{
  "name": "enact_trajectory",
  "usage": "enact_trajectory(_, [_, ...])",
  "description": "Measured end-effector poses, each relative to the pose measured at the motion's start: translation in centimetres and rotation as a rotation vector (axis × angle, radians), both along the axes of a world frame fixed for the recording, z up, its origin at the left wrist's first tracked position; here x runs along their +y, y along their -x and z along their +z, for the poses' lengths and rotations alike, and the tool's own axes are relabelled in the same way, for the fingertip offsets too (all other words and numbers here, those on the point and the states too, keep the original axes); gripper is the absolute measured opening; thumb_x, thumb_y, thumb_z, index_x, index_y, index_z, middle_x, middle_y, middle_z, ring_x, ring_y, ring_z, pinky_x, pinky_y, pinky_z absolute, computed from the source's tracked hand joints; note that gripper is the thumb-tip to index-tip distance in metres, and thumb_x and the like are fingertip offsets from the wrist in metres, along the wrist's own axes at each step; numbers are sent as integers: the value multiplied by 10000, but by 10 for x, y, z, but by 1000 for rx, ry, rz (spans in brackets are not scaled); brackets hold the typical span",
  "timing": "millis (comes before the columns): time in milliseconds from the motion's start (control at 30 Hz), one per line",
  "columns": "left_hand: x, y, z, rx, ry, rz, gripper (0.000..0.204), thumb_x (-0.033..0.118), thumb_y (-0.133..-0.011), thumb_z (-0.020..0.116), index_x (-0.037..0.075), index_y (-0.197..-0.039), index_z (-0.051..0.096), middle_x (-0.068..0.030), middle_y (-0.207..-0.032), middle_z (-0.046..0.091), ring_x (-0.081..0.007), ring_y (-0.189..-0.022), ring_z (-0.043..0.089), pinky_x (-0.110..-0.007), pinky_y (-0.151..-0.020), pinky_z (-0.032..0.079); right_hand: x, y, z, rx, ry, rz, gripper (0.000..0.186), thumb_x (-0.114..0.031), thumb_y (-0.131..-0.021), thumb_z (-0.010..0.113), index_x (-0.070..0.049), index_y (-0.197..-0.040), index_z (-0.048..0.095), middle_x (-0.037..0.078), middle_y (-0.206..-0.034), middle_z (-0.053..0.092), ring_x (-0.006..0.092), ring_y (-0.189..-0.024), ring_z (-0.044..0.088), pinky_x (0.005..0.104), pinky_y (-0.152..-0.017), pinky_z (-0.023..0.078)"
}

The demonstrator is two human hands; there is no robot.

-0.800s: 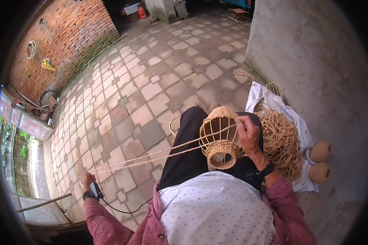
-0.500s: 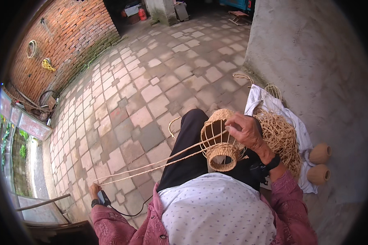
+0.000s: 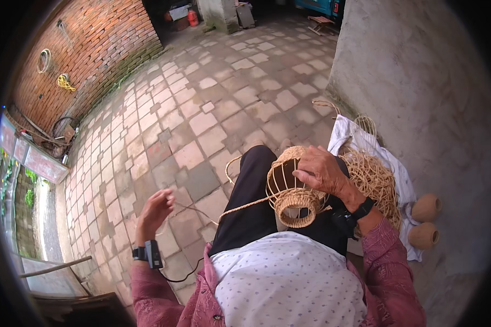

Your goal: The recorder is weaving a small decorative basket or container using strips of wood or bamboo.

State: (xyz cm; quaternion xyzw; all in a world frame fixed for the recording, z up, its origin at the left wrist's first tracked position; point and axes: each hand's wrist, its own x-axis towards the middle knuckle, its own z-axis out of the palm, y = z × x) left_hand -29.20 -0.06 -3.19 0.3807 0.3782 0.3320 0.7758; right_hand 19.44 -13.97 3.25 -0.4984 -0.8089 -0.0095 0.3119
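A small woven vase-shaped basket [image 3: 296,199] lies across my lap, its round mouth tilted toward me. Bare upright ribs show between its two woven bands. My right hand [image 3: 323,170] is bent over the basket's right side, thumb and fingers closed at the ribs; the fingertips are partly hidden. A twisted straw-coloured cord [image 3: 246,206] runs from the lower woven band leftward over my thigh, then slackens toward my left hand [image 3: 157,211]. That hand is raised above the paving with its fingers loosely bent and apart, and no firm grip on the cord shows.
Right of my leg, a heap of loose cord [image 3: 368,182] rests on a white cloth [image 3: 341,131]. Two small tan round pots [image 3: 423,236] stand beside it, near the grey wall [image 3: 420,98]. A thin black cable [image 3: 183,279] hangs from my left wrist device [image 3: 154,255].
My left hand has come up and inward from the far lower left. The cord, stretched taut in two strands before, is now slack. My right hand has shifted slightly on the basket.
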Motion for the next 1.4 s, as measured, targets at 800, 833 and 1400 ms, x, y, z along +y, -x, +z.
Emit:
enact_trajectory(800, [-49, -259, 41, 465, -690, -316, 232, 92, -851, 680, 45, -1071, 627, -24, -786, 633, -90, -677, 608, -269, -591, 510, -25, 36, -30, 126, -271, -287, 268, -132, -761, 678, -77, -575, 491, 58, -599, 453, 251, -598, 471, 370, -562, 375])
enact_trajectory(833, [-44, -252, 41, 395, -604, -280, 233, 98, -871, 673, 34, -1087, 613, -27, -796, 641, -96, -684, 617, -259, -606, 522, -26, 33, -34, 150, -274, -307, 262, -125, -761, 674, -75, -580, 491, 61, -601, 457, 254, -597, 469, 373, -562, 373])
enact_trajectory(1400, [-55, -269, 7, 747, -924, -188, 76, 84, -882, 568, 40, -943, 574, -81, -694, 619, -147, -657, 613, -321, -578, 489, -33, 30, -44, 190, -243, -327, 204, -79, -764, 684, -55, -641, 523, 67, -625, 491, 263, -619, 501, 374, -585, 405])
